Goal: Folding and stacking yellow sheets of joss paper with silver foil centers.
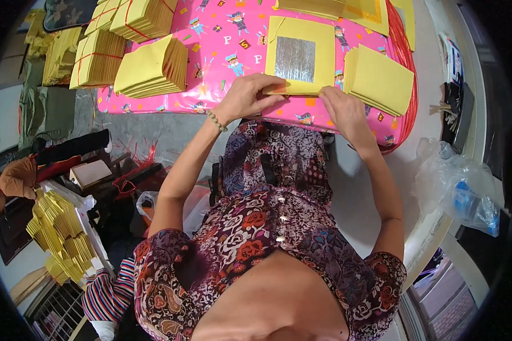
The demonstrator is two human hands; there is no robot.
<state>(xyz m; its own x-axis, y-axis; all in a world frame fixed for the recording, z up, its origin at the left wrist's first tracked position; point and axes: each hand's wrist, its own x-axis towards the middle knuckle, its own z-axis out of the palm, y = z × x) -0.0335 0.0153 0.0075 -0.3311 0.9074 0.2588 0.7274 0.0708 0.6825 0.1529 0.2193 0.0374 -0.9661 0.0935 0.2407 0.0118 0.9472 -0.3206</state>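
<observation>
A yellow paper sheet (327,42) with a silver foil rectangle (294,59) lies in front of me on a pink patterned tablecloth (210,62). Its near edge is turned up into a narrow fold along the table's front. My left hand (249,98) grips the fold at its left end, thumb below and fingers above. At the right end, the fingers of my right hand (346,112) are closed on the same edge. Just right of the sheet sits a stack of folded yellow papers (380,79). Another folded stack (152,67) stands farther left.
Yellow bundles tied with red string (99,57) are piled at the back left. Long red strings (405,108) hang over the table's right edge. A clear plastic bag (455,182) is at the right. More yellow paper bundles (62,233) lie at the lower left, near someone's striped sleeve (111,292).
</observation>
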